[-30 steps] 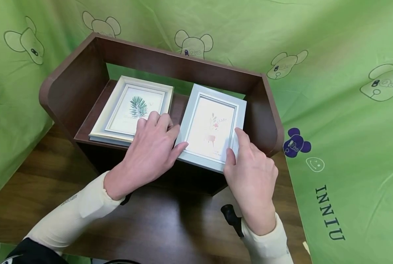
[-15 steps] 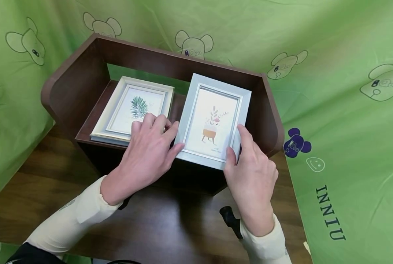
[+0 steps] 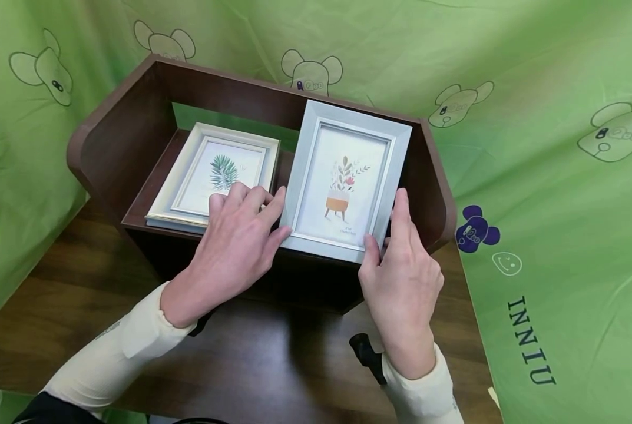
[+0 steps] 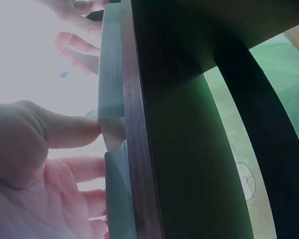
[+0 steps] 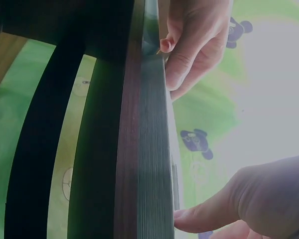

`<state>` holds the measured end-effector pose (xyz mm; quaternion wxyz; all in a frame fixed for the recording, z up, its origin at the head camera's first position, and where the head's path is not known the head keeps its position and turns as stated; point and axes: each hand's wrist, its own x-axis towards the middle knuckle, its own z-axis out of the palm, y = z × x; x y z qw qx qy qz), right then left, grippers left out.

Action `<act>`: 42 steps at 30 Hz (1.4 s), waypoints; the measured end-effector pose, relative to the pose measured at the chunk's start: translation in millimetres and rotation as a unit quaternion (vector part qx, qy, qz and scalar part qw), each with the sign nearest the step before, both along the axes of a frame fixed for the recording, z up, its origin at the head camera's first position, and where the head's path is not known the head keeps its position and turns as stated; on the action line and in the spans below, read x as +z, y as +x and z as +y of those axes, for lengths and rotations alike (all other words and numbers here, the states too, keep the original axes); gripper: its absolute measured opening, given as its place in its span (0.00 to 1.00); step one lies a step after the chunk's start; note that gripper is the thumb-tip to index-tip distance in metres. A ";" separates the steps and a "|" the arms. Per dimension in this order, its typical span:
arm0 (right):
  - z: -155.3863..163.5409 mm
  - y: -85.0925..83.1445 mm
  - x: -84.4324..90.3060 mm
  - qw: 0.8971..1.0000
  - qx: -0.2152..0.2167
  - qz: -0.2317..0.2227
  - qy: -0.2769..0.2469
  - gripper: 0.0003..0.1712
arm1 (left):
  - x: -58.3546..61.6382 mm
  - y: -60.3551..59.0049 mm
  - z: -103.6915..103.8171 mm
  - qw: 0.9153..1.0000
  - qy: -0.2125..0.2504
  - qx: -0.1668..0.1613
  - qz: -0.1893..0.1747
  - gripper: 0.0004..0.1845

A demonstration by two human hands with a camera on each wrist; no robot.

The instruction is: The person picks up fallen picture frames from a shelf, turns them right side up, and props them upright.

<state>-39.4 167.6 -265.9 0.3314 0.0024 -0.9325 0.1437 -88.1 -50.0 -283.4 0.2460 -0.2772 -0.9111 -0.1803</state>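
Note:
A grey-blue picture frame (image 3: 346, 113) with a potted-plant print leans back, its lower edge near the front of a dark brown shelf (image 3: 111, 112). My left hand (image 3: 231, 241) holds its lower left side, thumb at the corner and index finger along the edge. At the lower right, my right hand (image 3: 403, 282) grips it with the thumb on the front and the index finger along the side. Left of it, a cream-and-silver frame (image 3: 188, 159) with a green leaf print lies flat under my left fingers. In the right wrist view, the grey-blue frame's edge (image 5: 154, 149) meets the shelf edge (image 5: 127, 149).
The shelf has raised side walls and a back rail (image 3: 231, 82), with a gap beneath the rail. Green curtain (image 3: 549, 212) with cartoon prints surrounds it. A wooden surface (image 3: 231, 365) lies in front.
The grey-blue frame has tilted up, its top edge rising toward the back rail and its print losing the glare. My right index finger has moved up its side. The leaf-print frame has stayed put.

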 end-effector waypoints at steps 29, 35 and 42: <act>-1.4 -7.3 -4.4 0.999 -0.011 0.030 -0.025 0.43 | -8.3 -4.6 1.4 0.993 0.108 -0.023 0.048 0.29; -1.6 -7.3 -4.6 0.999 -0.012 0.032 -0.033 0.42 | -8.3 -5.0 2.1 0.992 0.113 -0.021 0.051 0.29; -2.6 -8.9 -6.4 0.998 -0.002 0.052 -0.044 0.42 | -8.7 -5.8 2.6 0.992 0.117 -0.015 0.055 0.28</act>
